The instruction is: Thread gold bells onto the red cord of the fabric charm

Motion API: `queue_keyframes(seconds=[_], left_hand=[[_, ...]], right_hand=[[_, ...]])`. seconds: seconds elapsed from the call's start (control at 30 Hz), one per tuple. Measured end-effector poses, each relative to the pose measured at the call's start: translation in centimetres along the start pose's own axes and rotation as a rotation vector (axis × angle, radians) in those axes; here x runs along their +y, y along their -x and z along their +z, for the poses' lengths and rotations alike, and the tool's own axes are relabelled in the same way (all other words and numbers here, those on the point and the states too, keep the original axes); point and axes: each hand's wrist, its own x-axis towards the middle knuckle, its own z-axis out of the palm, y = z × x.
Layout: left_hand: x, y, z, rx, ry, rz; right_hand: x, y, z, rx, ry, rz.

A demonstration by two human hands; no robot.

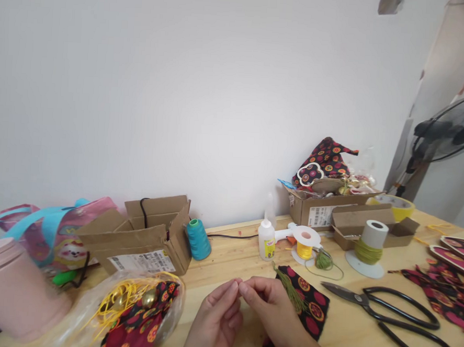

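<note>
My left hand (219, 314) and my right hand (265, 306) meet over the table, thumbs and fingertips pinched together. Whatever lies between the fingertips is too small or hidden to make out. Beneath and beside my right hand is a dark patterned cloth (314, 301) with red and orange round motifs. A green tassel (293, 290) rests on that cloth, close to my right knuckles. Black-handled scissors (366, 299) lie to the right, blades pointing left.
Left stand a pink container (16, 291), an open carton (149, 242) and a plastic bag (85, 311) of yellow cord and cloth. Behind are a teal thread cone (199, 240), a glue bottle (266, 238), a yellow thread spool (304, 249), a green cord spool (368, 252) and a filled box (304, 206).
</note>
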Motion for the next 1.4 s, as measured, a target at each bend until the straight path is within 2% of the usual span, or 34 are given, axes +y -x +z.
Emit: queue_keyframes(seconds=[0.23,0.57,0.87,0.97,1.03,1.07,1.1,1.17,1.23,1.27,1.33,1.4], left_hand=[[-0.1,-0.5,-0.5,-0.001,-0.011,0.054],[0.3,-0.4,-0.5,0.033,-0.043,0.106],[-0.2,-0.2,0.3,-0.082,-0.012,0.063],[-0.4,-0.3,0.3,-0.073,-0.017,0.054],[-0.4,-0.5,0.2,-0.056,0.009,0.063],[-0.3,-0.6,0.1,-0.048,0.032,0.069],[-0.2,-0.7,0.0,-0.037,0.060,0.073],[0.1,-0.9,-0.3,0.001,0.112,0.074],[0.5,-1.0,-0.5,0.040,0.142,0.059],[0.6,-1.0,-0.5,0.055,0.148,0.048],[0.8,-0.9,-0.4,0.077,0.151,0.028],[0.9,-0.8,-0.3,0.100,0.144,0.004]], right_hand=[[-0.2,0.1,0.2,-0.041,0.027,-0.038],[0.0,0.0,0.0,0.005,0.155,-0.031],[-0.1,-0.4,0.1,0.082,0.017,-0.001],[-0.2,-0.2,0.4,0.050,0.045,0.004],[-0.4,-0.1,0.2,0.039,0.141,-0.047],[-0.6,-0.2,-0.2,0.077,0.213,-0.100],[-0.7,-0.4,-0.7,0.143,0.299,-0.167],[-0.9,-1.2,-2.2,0.370,0.447,-0.292],[-1.0,-2.4,-3.8,0.551,0.560,-0.318],[-1.1,-3.1,-4.4,0.582,0.623,-0.294],[-1.0,-4.3,-5.2,0.513,0.801,-0.228],[-0.9,-5.3,-5.3,0.448,0.881,-0.211]])
